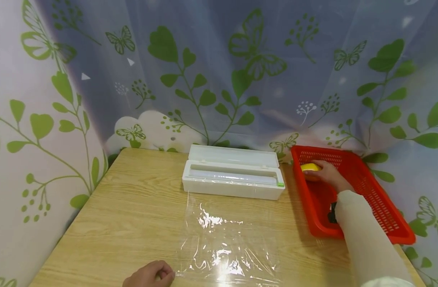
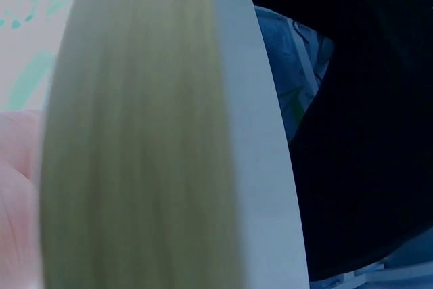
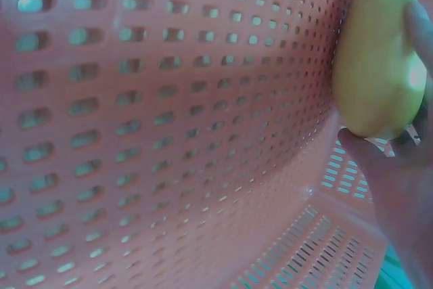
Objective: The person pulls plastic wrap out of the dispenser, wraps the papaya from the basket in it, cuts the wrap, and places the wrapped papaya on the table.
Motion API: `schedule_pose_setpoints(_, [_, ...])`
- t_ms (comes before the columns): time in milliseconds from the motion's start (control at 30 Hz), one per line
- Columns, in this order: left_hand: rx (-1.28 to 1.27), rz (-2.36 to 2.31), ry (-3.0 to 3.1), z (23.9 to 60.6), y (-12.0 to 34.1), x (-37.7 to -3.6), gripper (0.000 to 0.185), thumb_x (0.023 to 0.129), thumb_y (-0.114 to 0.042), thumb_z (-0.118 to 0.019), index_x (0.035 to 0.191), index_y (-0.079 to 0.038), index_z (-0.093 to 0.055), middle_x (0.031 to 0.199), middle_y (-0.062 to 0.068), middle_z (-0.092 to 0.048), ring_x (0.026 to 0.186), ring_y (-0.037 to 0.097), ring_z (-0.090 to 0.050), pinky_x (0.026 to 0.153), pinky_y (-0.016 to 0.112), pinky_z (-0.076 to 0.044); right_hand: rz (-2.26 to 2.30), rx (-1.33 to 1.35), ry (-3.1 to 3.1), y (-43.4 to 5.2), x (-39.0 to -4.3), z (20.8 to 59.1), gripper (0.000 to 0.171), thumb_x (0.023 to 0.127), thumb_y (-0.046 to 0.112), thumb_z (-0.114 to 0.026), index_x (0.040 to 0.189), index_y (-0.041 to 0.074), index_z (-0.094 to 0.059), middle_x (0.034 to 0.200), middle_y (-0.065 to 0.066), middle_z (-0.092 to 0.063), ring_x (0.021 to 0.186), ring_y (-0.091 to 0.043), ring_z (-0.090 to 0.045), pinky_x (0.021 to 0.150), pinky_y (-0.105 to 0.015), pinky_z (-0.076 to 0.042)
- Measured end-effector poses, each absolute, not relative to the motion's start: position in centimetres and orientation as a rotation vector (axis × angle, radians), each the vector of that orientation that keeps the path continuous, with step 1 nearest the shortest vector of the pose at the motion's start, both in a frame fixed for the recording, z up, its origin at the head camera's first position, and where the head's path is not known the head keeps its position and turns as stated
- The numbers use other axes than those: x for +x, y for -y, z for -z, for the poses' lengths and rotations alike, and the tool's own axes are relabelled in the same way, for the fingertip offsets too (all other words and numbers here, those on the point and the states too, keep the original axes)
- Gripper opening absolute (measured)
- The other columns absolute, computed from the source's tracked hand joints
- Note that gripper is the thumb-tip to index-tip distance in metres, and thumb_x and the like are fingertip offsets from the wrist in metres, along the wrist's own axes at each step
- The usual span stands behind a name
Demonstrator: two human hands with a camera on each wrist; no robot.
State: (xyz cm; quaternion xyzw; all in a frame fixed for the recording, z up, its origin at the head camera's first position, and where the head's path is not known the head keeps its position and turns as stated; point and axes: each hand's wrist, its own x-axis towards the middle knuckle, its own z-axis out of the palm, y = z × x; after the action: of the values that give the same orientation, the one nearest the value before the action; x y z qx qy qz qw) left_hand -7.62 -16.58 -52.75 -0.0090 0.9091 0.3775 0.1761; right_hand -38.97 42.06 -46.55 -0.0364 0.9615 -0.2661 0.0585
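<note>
The right hand (image 1: 324,172) reached into the far end of the red basket (image 1: 373,199), its fingers (image 3: 423,32) and thumb curled around a yellow fruit (image 1: 310,167) that lay under the palm against the basket's perforated wall. The left hand (image 1: 149,274) rested on the wooden table (image 1: 133,207) at the near edge, fingers bent and pressing the corner of a plastic wrap sheet (image 1: 226,239). Beyond the sheet stood the open white wrap dispenser (image 1: 233,177)

A smooth yellow fruit (image 1: 310,167) is lying in the far left corner of a red perforated basket (image 1: 377,199), against its wall. A clear plastic film sheet (image 1: 226,243) is lying spread, wrinkled, on the table's near middle.
</note>
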Motion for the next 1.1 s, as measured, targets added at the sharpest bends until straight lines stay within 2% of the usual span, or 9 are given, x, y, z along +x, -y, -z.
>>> schedule_pose_setpoints(133, [-0.03, -1.069, -2.565, 52.6, 16.6, -7.6, 0.021, 0.093, -0.044, -0.065, 0.09, -0.023, -0.068, 0.08, -0.01, -0.059, 0.067, 0.011, -0.051, 0.061, 0.031, -0.037, 0.787, -0.109, -2.927, -42.1, -38.8, 46.6, 0.087, 0.093, 0.052, -0.068, 0.15, -0.006, -0.037, 0.147, -0.034, -0.041, 0.118, -0.046, -0.046, 0.101, -0.059, -0.043])
schedule_pose_setpoints(433, [-0.041, -1.035, -2.617, 52.5, 16.4, -7.5, 0.018, 0.093, -0.043, -0.066, 0.088, -0.026, -0.068, 0.079, -0.012, -0.059, 0.065, 0.009, -0.05, 0.062, 0.031, -0.036, 0.792, -0.074, -2.953, -42.3, -38.0, 45.6, 0.088, 0.092, 0.054, -0.068, 0.149, -0.006, -0.038, 0.149, -0.033, -0.039, 0.126, -0.047, -0.042, 0.11, -0.063, -0.036])
schedule_pose_setpoints(700, [-0.054, -1.031, -2.64, 52.7, 16.4, -7.4, 0.017, 0.092, -0.042, -0.068, 0.086, -0.027, -0.068, 0.078, -0.013, -0.058, 0.063, 0.009, -0.049, 0.061, 0.031, -0.035, 0.858, -0.063, -2.958, -42.5, -36.9, 44.0, 0.094, 0.089, 0.062, -0.066, 0.151, -0.003, -0.038, 0.146, -0.029, -0.044, 0.122, -0.043, -0.044, 0.11, -0.062, -0.036])
schedule_pose_setpoints(933, [-0.039, -1.039, -2.624, 52.8, 16.4, -7.3, 0.018, 0.093, -0.043, -0.067, 0.088, -0.026, -0.068, 0.079, -0.013, -0.059, 0.065, 0.009, -0.05, 0.062, 0.032, -0.036, 0.859, -0.066, -2.974, -42.6, -36.1, 41.9, 0.094, 0.089, 0.062, -0.066, 0.152, -0.002, -0.037, 0.146, -0.029, -0.043, 0.12, -0.043, -0.043, 0.11, -0.062, -0.036])
schedule_pose_setpoints(1100, [-0.039, -1.011, -2.668, 52.7, 16.5, -7.3, 0.016, 0.092, -0.043, -0.068, 0.086, -0.028, -0.068, 0.078, -0.014, -0.058, 0.066, 0.007, -0.05, 0.063, 0.032, -0.037, 0.803, -0.084, -2.972, -42.5, -35.6, 39.8, 0.096, 0.09, 0.063, -0.065, 0.155, 0.001, -0.032, 0.158, -0.03, -0.029, 0.127, -0.047, -0.042, 0.102, -0.059, -0.042])
